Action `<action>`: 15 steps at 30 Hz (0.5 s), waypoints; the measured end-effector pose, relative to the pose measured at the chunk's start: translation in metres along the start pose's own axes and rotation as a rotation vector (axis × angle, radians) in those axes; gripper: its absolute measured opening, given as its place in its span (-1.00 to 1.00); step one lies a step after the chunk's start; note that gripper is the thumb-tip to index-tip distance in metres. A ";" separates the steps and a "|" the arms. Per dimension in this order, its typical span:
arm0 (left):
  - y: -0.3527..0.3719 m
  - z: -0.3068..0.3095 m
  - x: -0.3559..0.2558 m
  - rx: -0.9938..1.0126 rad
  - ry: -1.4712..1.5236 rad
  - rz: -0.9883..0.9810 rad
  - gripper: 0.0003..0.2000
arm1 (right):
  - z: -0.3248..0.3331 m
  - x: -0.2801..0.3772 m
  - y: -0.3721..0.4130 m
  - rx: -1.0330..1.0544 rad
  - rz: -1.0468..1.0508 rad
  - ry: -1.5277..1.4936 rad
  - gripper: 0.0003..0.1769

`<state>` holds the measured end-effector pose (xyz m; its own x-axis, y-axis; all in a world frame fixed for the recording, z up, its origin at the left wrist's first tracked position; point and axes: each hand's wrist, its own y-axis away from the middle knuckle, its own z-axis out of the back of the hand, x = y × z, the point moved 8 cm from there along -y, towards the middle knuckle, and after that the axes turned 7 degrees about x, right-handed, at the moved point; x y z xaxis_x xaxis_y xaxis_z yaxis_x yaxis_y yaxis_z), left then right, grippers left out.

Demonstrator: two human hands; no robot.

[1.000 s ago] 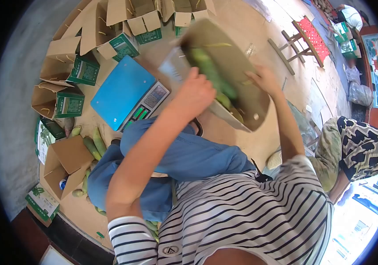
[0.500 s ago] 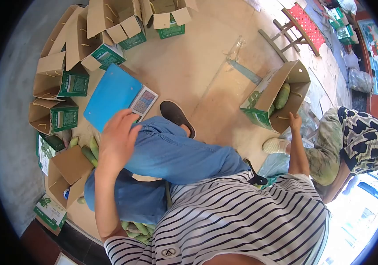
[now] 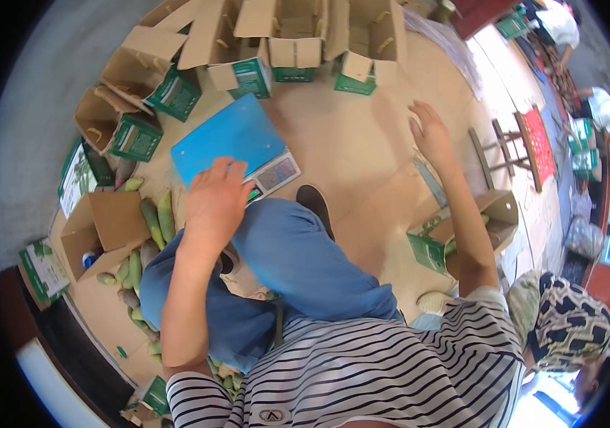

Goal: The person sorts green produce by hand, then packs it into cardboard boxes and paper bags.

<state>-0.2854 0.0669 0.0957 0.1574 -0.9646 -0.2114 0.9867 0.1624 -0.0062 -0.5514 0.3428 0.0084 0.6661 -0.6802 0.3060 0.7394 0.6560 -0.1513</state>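
My left hand (image 3: pixel 216 196) hovers at the near corner of a digital scale (image 3: pixel 230 135) with a blue platform and a keypad panel. Its fingers are slightly bent, apart and empty, and they overlap the scale's edge in this view. Stretched out over the floor, my right hand (image 3: pixel 431 139) has its fingers extended and holds nothing. Below my right forearm stands an open cardboard box (image 3: pixel 429 251) with green sides and long green vegetables inside, partly hidden by the arm.
Several open cardboard boxes (image 3: pixel 296 36) curve round behind the scale. Long green vegetables (image 3: pixel 156 221) lie left of my legs, beside another open box (image 3: pixel 116 225). A red-seated stool (image 3: pixel 535 146) stands at right. A bent-over person (image 3: pixel 572 314) works close on my right; others are farther off.
My right hand has let go of the vegetable box's rim and swung forward over the floor. The left hand stays near the scale. The view has turned, bringing more boxes into sight.
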 end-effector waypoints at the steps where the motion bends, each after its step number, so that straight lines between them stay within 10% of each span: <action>1: 0.003 -0.003 0.002 0.032 -0.006 0.008 -0.74 | -0.015 0.011 -0.033 -0.003 0.026 -0.031 -0.70; 9: 0.024 -0.015 0.015 0.179 -0.033 0.034 -0.71 | -0.134 -0.011 -0.188 0.516 0.110 0.576 -0.76; 15: 0.024 -0.004 0.017 0.179 0.028 0.052 -0.72 | -0.126 -0.003 -0.156 0.452 -0.155 0.420 -0.76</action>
<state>-0.2588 0.0550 0.0878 0.2098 -0.9493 -0.2343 0.9690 0.1699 0.1794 -0.6560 0.2017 -0.0870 0.6036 -0.7888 -0.1158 0.7774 0.5502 0.3047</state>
